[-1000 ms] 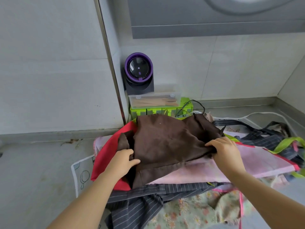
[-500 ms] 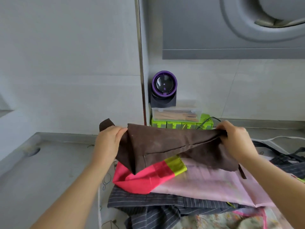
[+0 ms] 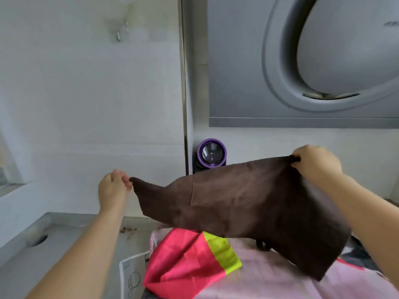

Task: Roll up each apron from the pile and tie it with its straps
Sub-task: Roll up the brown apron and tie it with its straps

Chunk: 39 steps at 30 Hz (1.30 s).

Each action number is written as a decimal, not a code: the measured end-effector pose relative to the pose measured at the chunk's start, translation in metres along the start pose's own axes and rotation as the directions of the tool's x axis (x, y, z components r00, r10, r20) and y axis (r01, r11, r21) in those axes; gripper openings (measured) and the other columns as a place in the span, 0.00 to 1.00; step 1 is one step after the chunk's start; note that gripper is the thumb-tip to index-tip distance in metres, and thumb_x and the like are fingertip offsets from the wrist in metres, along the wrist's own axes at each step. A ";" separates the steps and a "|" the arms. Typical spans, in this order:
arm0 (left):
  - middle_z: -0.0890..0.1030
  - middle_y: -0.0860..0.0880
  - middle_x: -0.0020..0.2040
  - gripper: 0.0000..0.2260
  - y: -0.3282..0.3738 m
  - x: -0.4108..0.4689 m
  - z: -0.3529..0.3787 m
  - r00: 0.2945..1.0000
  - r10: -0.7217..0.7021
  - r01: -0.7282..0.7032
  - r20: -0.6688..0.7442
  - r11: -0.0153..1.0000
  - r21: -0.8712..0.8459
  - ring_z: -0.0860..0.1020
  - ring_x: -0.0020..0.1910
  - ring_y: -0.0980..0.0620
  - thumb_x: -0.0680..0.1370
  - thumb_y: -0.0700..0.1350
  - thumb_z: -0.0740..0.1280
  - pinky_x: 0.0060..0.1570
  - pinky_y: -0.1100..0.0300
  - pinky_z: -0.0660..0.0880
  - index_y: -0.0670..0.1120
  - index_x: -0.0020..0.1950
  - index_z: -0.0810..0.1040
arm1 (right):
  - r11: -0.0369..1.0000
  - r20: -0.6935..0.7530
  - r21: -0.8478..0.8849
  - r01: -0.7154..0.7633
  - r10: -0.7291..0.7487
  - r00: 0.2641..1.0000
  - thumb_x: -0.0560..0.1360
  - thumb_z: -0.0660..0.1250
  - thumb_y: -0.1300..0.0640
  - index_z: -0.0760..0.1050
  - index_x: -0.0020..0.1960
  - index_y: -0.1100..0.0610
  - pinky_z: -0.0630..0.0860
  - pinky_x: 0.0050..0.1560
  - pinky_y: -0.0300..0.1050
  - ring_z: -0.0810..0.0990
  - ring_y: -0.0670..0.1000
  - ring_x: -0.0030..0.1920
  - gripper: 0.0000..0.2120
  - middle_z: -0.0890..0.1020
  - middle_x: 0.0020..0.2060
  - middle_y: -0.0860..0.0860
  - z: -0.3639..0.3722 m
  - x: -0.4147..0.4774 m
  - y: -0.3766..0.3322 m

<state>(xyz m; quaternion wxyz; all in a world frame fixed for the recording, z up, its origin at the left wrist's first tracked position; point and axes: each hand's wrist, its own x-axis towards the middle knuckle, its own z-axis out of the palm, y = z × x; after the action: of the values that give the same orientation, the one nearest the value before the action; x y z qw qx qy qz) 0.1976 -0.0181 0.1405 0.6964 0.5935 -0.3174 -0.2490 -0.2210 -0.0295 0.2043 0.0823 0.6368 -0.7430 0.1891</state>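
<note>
Head view is showing me holding a brown apron [image 3: 248,208] up in the air, stretched out between both hands above the pile of aprons [image 3: 280,283] lying on the grey counter [image 3: 54,255]. My left hand [image 3: 113,186] is pinching the apron's pointed left corner between the thumb and curled fingertips, with the back of the hand turned toward me and the forearm reaching up from the lower left. My right hand [image 3: 315,162] is sitting higher and farther right, its fingers curling over the top right corner and gripping it, while that forearm is slanting in from the right edge. Between the two hands the top edge is running upward to the right, and the cloth is hanging down in a slanted sheet whose lower right corner is dangling just over the pale pink fabric of the pile. A red and lime-green apron [image 3: 183,266] is lying at the pile's left front, beside a white printed cloth [image 3: 131,275]. Behind the brown apron, a purple-ringed device [image 3: 211,153] is standing against the tiled wall [image 3: 86,104], under a grey range hood [image 3: 248,72].
</note>
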 end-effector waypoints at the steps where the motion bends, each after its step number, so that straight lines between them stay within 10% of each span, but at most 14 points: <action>1: 0.76 0.41 0.41 0.13 -0.003 -0.005 0.003 0.999 0.020 -0.024 0.037 0.994 0.111 0.78 0.44 0.40 0.82 0.43 0.53 0.53 0.49 0.74 0.40 0.44 0.73 | 0.998 0.072 0.050 0.024 -0.027 0.997 0.76 0.64 0.60 0.77 0.46 0.54 0.70 0.36 0.42 0.79 0.55 0.39 0.05 0.80 0.35 0.51 0.001 -0.003 -0.006; 5: 0.73 0.45 0.63 0.15 -0.015 -0.052 0.027 0.900 0.246 -0.368 0.360 0.871 0.325 0.71 0.64 0.46 0.80 0.43 0.62 0.65 0.52 0.65 0.44 0.66 0.71 | 0.966 0.281 0.241 0.097 -0.165 0.945 0.76 0.59 0.65 0.75 0.43 0.53 0.69 0.32 0.35 0.82 0.45 0.31 0.10 0.81 0.30 0.47 0.005 -0.025 -0.026; 8: 0.64 0.58 0.69 0.31 -0.018 -0.099 0.051 0.526 0.187 -0.690 0.830 0.664 0.288 0.60 0.70 0.58 0.75 0.55 0.69 0.72 0.57 0.56 0.55 0.74 0.60 | 0.953 0.239 0.261 0.151 -0.216 0.947 0.75 0.57 0.67 0.76 0.44 0.54 0.67 0.27 0.29 0.81 0.44 0.29 0.12 0.84 0.39 0.53 0.004 -0.033 -0.036; 10: 0.61 0.58 0.73 0.36 -0.029 -0.112 0.062 0.431 0.050 -0.783 0.901 0.518 0.346 0.57 0.73 0.55 0.72 0.61 0.68 0.74 0.51 0.55 0.59 0.75 0.56 | 0.949 0.226 0.263 0.176 -0.237 0.945 0.74 0.57 0.67 0.75 0.42 0.52 0.67 0.27 0.28 0.79 0.41 0.26 0.13 0.84 0.39 0.55 0.000 -0.037 -0.038; 17: 0.71 0.65 0.61 0.29 -0.046 -0.152 0.072 0.435 -0.046 -0.530 0.899 0.794 0.297 0.71 0.60 0.64 0.69 0.64 0.70 0.59 0.64 0.70 0.61 0.67 0.68 | 0.936 0.095 0.319 0.146 -0.185 0.978 0.74 0.59 0.65 0.78 0.44 0.54 0.71 0.40 0.39 0.76 0.47 0.36 0.11 0.79 0.39 0.49 -0.014 -0.049 -0.031; 23: 0.74 0.60 0.49 0.09 -0.059 -0.166 0.070 0.373 -0.094 -0.662 0.923 0.670 0.336 0.75 0.48 0.62 0.75 0.56 0.68 0.50 0.65 0.74 0.55 0.52 0.73 | 0.920 0.033 0.375 0.118 -0.140 0.990 0.74 0.61 0.64 0.81 0.46 0.57 0.75 0.44 0.42 0.78 0.51 0.44 0.11 0.81 0.41 0.50 -0.009 -0.054 -0.029; 27: 0.74 0.55 0.41 0.05 -0.066 -0.152 0.064 0.531 0.064 -0.658 0.845 0.660 0.363 0.76 0.42 0.55 0.81 0.51 0.60 0.42 0.60 0.72 0.51 0.47 0.68 | 0.915 0.058 0.391 0.100 -0.132 0.990 0.72 0.65 0.62 0.80 0.44 0.55 0.70 0.35 0.34 0.76 0.47 0.41 0.06 0.79 0.38 0.47 -0.012 -0.047 -0.016; 32: 0.73 0.52 0.35 0.07 0.002 -0.080 0.060 0.507 0.357 -0.816 0.784 0.493 0.304 0.77 0.40 0.43 0.81 0.50 0.60 0.40 0.52 0.69 0.49 0.47 0.64 | 0.965 0.348 -0.087 0.247 -0.202 0.915 0.71 0.70 0.57 0.73 0.40 0.56 0.64 0.31 0.37 0.72 0.50 0.40 0.06 0.75 0.37 0.50 -0.025 -0.026 0.007; 36: 0.73 0.54 0.31 0.13 0.119 -0.043 0.068 0.383 0.540 -0.921 0.749 0.282 0.267 0.73 0.34 0.49 0.77 0.55 0.66 0.36 0.56 0.68 0.50 0.37 0.68 | 0.986 -0.180 -0.005 0.166 -0.164 0.970 0.73 0.69 0.56 0.74 0.42 0.56 0.69 0.40 0.47 0.77 0.60 0.48 0.05 0.78 0.44 0.56 -0.068 0.002 -0.004; 39: 0.74 0.51 0.31 0.14 0.160 -0.030 0.064 0.385 0.583 -0.916 0.716 0.336 0.219 0.72 0.32 0.54 0.74 0.53 0.70 0.33 0.63 0.64 0.48 0.33 0.71 | 0.971 -0.529 0.129 0.199 -0.102 0.842 0.74 0.68 0.56 0.76 0.44 0.57 0.69 0.39 0.48 0.76 0.61 0.45 0.04 0.79 0.43 0.55 -0.087 0.008 -0.009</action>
<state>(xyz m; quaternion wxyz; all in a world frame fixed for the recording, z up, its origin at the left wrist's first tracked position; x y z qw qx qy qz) 0.1252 -0.0121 0.3000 0.3891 0.4538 -0.7972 0.0850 -0.2239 -0.0042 0.2887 0.2367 0.6235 -0.6204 0.4126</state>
